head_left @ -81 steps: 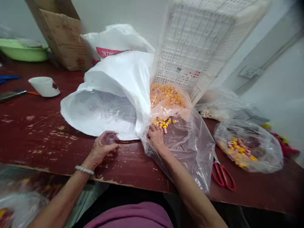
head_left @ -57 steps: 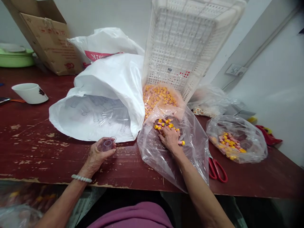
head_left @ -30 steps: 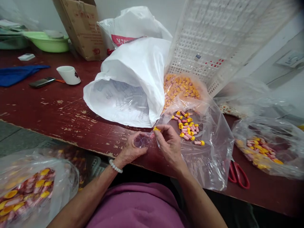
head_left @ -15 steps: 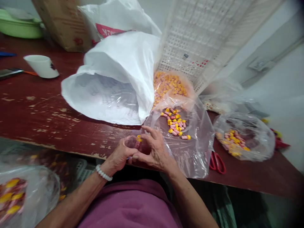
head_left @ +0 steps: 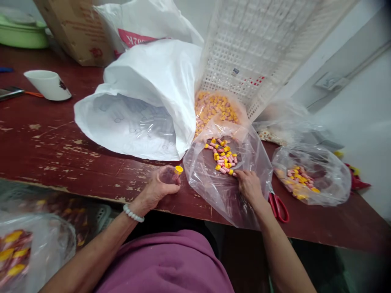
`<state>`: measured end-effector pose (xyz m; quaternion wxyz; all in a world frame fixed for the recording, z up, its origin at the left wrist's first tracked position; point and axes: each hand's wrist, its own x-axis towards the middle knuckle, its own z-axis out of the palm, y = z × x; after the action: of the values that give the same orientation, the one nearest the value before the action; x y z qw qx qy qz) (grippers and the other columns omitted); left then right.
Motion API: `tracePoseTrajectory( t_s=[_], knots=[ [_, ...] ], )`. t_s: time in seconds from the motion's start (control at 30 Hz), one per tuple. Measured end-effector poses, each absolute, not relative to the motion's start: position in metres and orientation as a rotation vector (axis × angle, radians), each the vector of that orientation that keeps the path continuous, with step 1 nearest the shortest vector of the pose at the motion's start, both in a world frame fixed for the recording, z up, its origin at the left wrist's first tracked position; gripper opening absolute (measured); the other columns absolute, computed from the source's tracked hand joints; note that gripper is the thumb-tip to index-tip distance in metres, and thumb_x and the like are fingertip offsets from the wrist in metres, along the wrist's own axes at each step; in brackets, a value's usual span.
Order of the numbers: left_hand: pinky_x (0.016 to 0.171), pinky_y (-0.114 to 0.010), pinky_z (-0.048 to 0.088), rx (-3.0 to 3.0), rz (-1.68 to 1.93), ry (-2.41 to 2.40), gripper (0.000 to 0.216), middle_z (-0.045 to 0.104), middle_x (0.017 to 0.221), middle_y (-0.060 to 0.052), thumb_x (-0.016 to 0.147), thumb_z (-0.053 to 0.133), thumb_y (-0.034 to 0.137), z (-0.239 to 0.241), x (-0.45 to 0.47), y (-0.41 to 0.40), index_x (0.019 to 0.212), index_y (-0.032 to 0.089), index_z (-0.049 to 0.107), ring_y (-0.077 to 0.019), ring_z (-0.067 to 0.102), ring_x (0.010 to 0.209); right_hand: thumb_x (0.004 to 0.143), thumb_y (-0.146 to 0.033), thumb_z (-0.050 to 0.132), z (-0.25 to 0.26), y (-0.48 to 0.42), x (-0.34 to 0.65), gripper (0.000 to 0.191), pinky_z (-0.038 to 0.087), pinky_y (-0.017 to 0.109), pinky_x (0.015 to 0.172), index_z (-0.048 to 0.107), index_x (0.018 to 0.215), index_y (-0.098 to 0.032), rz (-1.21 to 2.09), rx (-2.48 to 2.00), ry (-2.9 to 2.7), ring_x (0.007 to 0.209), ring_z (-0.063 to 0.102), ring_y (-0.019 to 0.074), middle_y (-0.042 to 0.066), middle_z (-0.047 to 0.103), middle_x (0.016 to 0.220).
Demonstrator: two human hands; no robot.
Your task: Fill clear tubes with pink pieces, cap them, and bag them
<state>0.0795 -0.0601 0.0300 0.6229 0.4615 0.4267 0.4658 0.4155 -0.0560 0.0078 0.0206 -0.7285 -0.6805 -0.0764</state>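
Head view: clear tube (head_left: pixel 168 175) held, pink pieces (head_left: pixel 224 156) touched

The left hand (head_left: pixel 161 186) grips the clear tube at the table's (head_left: pixel 61 162) front edge. The right hand (head_left: pixel 249 185) lies in the clear bag (head_left: pixel 214 193), fingertips (head_left: pixel 236 174) on the pink pieces; grasp unclear.

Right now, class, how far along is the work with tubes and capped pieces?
Done: one yellow-capped piece sits at the tubes in the left hand. In hand: the right hand reaches among loose pieces in the clear bag. Left: that pile, and empty tubes in the white bag.
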Motion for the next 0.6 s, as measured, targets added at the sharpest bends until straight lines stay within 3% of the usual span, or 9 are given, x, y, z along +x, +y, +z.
tracePoseTrajectory(
  t_s=[0.1, 0.2, 0.33, 0.6],
  knots=[
    [0.062, -0.024, 0.045, 1.197, 1.061, 1.007, 0.033, 0.058, 0.069, 0.002, 0.052, 0.068, 0.01, 0.027, 0.085, -0.059, 0.082, 0.016, 0.055, -0.0114, 0.055, 0.064, 0.089, -0.026, 0.042, 0.017, -0.061, 0.402, 0.03, 0.045, 0.039, 0.077, 0.062, 0.108, -0.014, -0.203, -2.107, -1.917, 0.089, 0.059, 0.0263, 0.015, 0.066, 0.098],
    [0.064, -0.023, 0.045, 1.411, 1.026, 1.049, 0.031, 0.06, 0.074, 0.0, 0.056, 0.064, 0.008, 0.023, 0.087, -0.059, 0.085, 0.015, 0.057, -0.0121, 0.056, 0.067, 0.089, -0.032, 0.048, 0.043, -0.074, 0.357, 0.027, 0.048, 0.035, 0.079, 0.057, 0.111, -0.019, 0.084, -1.651, -1.823, 0.09, 0.061, 0.0205, 0.01, 0.065, 0.102],
    [0.064, -0.023, 0.044, 1.593, 0.971, 1.075, 0.03, 0.061, 0.078, -0.001, 0.06, 0.058, 0.008, 0.025, 0.087, -0.061, 0.089, 0.015, 0.058, -0.0124, 0.056, 0.069, 0.091, -0.023, 0.047, 0.075, -0.089, 0.287, 0.019, 0.049, 0.032, 0.082, 0.06, 0.105, -0.024, 0.35, -1.177, -2.034, 0.094, 0.06, 0.0162, 0.005, 0.063, 0.1],
    [0.067, -0.024, 0.043, 1.717, 1.007, 1.104, 0.034, 0.064, 0.084, -0.002, 0.06, 0.057, 0.006, 0.021, 0.089, -0.063, 0.092, 0.016, 0.059, -0.0144, 0.057, 0.073, 0.087, -0.018, 0.05, 0.076, -0.091, 0.261, 0.04, 0.047, 0.038, 0.091, 0.045, 0.126, -0.026, 0.296, -1.115, -2.089, 0.109, 0.055, 0.02, 0.007, 0.058, 0.117]
  ],
)
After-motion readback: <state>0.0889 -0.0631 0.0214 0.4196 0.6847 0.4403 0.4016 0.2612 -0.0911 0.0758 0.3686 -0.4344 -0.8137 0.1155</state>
